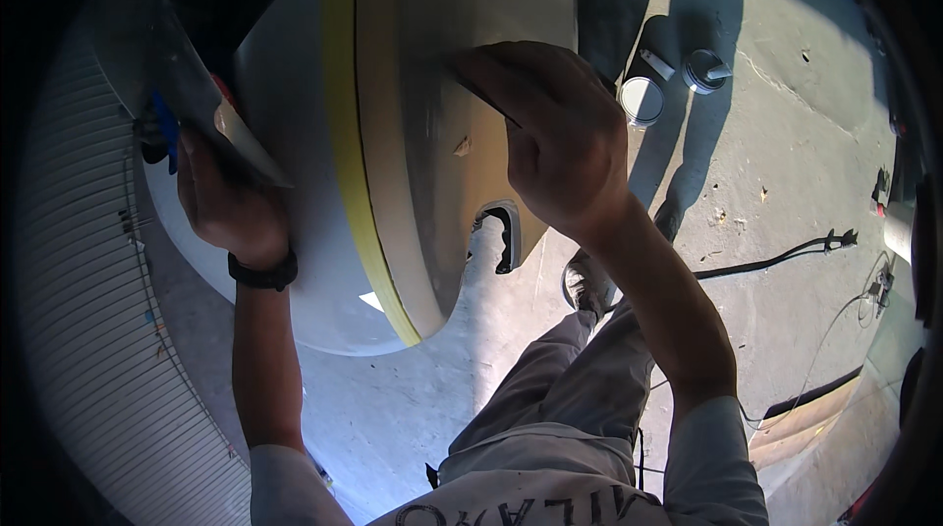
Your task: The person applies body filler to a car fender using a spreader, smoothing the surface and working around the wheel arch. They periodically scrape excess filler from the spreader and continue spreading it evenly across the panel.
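Someone's right hand [572, 148] is pinching a thin dark blade [499, 110] at the grey panel [430, 163] between both hands, seemingly smoothing it, while the left hand [236, 217] is gripping a flat plate [203, 84], the next stroke probably calling for even pressure.

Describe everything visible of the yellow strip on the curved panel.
The yellow strip is a long, narrow, gently bowed band, apparently masking tape. Seemingly flat on the curved panel, it runs from near the picture's top to the panel's lower edge, with whitish surface left of it and beige right. Neither the left hand nor the right hand touches it.
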